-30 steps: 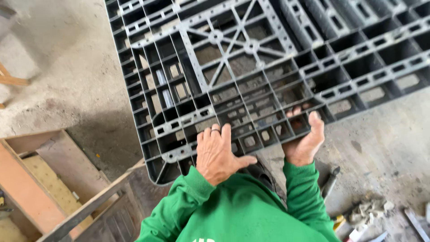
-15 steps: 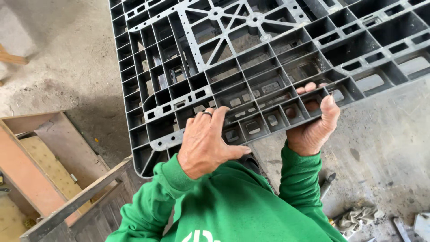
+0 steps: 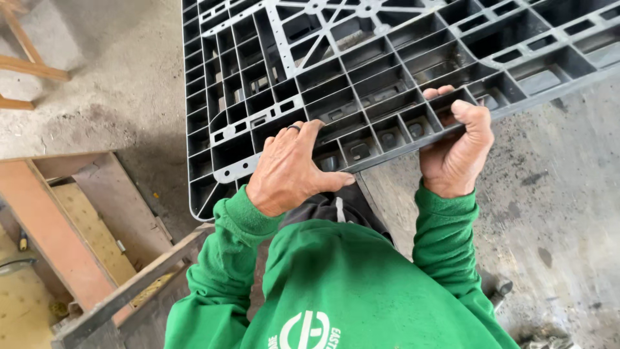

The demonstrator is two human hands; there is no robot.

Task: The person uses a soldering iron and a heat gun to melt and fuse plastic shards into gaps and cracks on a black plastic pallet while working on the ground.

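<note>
Left hand [image 3: 289,169], right hand [image 3: 456,150] — gripping pallet [image 3: 361,71] edge.

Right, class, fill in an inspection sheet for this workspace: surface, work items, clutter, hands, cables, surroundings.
Surface: dusty, stained concrete floor.
Work items: black plastic pallet, ribbed grid side facing the camera, near edge lifted off the floor.
Clutter: small debris at the bottom right, too small to tell.
Hands: left hand and right hand both grip the pallet's near edge.
Cables: nothing seen.
Surroundings: wooden frame at left; green sweatshirt below.
</note>
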